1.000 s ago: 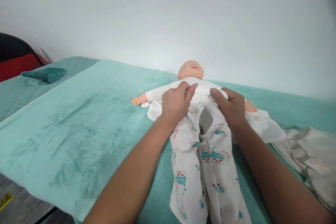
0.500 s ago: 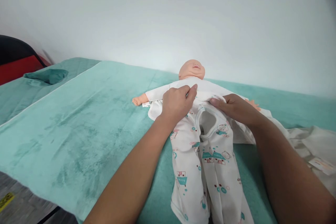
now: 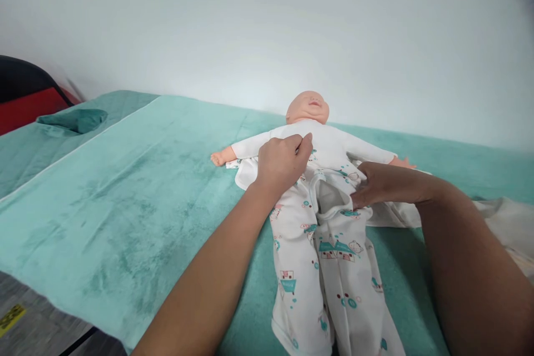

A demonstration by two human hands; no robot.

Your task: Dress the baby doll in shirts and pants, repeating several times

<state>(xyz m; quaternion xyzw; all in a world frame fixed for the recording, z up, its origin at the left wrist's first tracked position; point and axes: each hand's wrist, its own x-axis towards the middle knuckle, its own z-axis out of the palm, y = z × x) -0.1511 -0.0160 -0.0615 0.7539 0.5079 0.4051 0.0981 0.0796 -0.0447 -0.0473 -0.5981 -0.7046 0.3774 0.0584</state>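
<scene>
Soft printed outfit [image 3: 340,228], oval crotch gap, on smooth doll [image 3: 307,108]; L hand [image 3: 283,160] pinches outfit's waist, R hand [image 3: 381,182] at hip, part-hidden, can't tell grip. Plush teal cover [image 3: 146,189] u/neath, white wall [image 3: 267,28] bhd.

A doll [image 3: 308,108] in a white top [image 3: 329,136] lies face up on a teal cover [image 3: 125,206], the left hand [image 3: 284,162] curled over the waist of printed trousers [image 3: 344,278], the right hand [image 3: 377,182] at their right side, pale cloth [image 3: 504,216] farther right.

right fingers [image 3: 360,197] lower, beside opening [image 3: 331,197] in trousers [image 3: 342,272]
</scene>
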